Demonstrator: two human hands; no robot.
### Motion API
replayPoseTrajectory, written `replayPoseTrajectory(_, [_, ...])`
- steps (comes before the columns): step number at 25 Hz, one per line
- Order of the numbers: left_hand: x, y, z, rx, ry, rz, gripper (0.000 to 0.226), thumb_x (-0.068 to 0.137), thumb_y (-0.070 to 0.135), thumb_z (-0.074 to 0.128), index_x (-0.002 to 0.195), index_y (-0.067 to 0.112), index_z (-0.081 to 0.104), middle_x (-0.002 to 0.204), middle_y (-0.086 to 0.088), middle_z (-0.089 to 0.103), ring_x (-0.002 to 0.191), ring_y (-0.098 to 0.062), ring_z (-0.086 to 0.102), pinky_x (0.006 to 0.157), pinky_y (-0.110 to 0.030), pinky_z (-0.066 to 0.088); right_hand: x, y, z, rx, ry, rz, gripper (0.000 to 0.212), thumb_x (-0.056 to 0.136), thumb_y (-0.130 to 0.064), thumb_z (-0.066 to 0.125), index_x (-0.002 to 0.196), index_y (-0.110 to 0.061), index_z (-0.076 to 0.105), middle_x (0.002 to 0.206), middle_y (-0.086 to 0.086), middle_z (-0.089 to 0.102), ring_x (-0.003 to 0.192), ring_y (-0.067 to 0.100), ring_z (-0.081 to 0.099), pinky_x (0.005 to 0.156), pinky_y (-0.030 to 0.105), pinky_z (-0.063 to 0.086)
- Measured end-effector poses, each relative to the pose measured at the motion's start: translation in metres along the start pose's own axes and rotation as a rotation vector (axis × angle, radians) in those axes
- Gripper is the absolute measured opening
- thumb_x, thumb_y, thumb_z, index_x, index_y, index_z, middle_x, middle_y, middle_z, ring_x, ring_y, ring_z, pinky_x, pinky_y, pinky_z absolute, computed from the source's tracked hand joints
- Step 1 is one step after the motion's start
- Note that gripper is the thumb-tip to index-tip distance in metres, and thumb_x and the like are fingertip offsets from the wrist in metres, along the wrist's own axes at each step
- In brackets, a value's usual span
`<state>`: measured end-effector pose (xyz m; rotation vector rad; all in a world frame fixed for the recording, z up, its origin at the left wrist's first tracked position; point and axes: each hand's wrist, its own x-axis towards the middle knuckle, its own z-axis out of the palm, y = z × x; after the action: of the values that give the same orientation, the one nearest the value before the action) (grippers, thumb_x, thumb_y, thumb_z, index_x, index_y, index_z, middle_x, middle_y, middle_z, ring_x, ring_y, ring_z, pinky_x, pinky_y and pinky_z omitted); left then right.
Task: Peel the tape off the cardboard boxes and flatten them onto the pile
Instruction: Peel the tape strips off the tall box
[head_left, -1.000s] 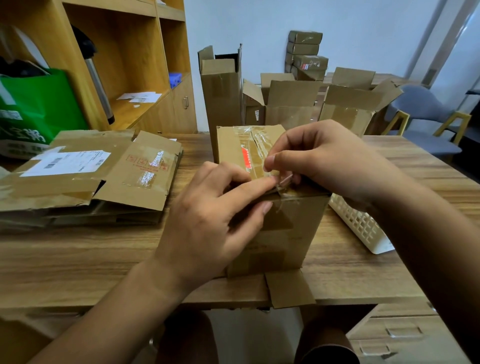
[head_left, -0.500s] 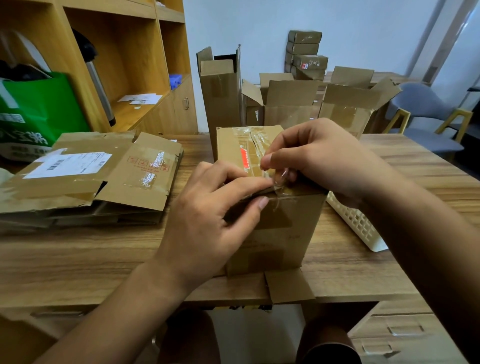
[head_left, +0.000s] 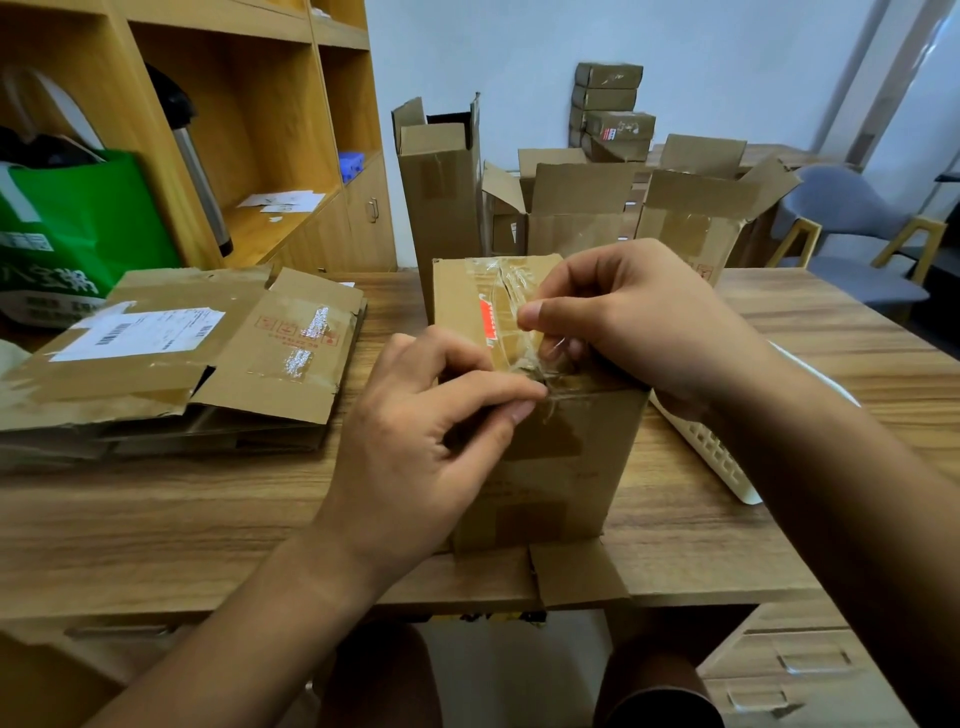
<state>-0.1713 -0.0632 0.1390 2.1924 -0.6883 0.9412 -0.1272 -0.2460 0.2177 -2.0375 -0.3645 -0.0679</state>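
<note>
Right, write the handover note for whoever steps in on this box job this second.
Left hand: grips the top front edge of the upright box, thumb beside the bunched tape.
Right hand: pinches a lifted strand of the clear tape on the box top.
Done: a pile of flattened boxes lies on the table, to the left of the box.
Left to do: much of the tape is on the box top. Peel it off, flatten the box and add it to the pile. Several open boxes stand behind, not yet flattened.
</note>
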Motion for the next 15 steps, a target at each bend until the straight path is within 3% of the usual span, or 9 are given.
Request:
replayPoseTrajectory(8, [-0.0031, -0.0031, 0.0005, -0.045, 0.062, -0.019, 0.023, 0.092, 0.029, 0.070, 0.111, 0.015, 0.073, 0.105, 0.002, 0.063, 0.102, -0.018, 0.059, 0.084, -0.030, 0.050, -0.0021, 0.0049, -0.0051, 0.076, -0.038, -0.021, 0.011, 0.090, -0.020, 0.074, 0.084, -0.011, 0.076, 0.060, -0.001, 0.068, 0.059, 0.010, 0.057, 0.060, 0.021, 0.048])
replayPoseTrajectory(15, [-0.0032, 0.0049, -0.0020, -0.112, 0.117, -0.173, 0.016, 0.090, 0.032, 0.071, 0.097, 0.018, 0.071, 0.103, 0.008, 0.061, 0.103, -0.009, 0.061, 0.083, -0.021, 0.052, -0.0069, 0.0074, -0.0043, 0.143, -0.056, -0.068, 0.009, 0.090, -0.014, 0.071, 0.084, -0.008, 0.074, 0.063, 0.000, 0.068, 0.057, 0.006, 0.059, 0.059, 0.017, 0.049])
